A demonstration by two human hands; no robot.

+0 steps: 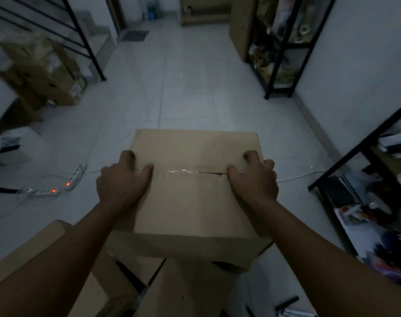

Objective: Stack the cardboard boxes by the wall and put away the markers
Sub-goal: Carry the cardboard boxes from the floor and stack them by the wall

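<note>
A taped brown cardboard box (192, 202) is in front of me, above other boxes. My left hand (121, 179) grips its left side, thumb on top and fingers curled over the edge. My right hand (254, 179) grips the right side the same way. Below it lie more cardboard boxes: one at the lower left (35, 252) and one under the held box (183, 291). A dark marker-like stick (286, 303) lies on the floor at the bottom right; I cannot tell for sure what it is.
Black metal shelves stand at the right (364, 179) and far right (281, 53), full of clutter. Power strips with orange lights (57, 188) and cables lie on the tiled floor at left. Stacked boxes (41, 72) sit by the black stair rail. A white wall (354, 76) runs along the right.
</note>
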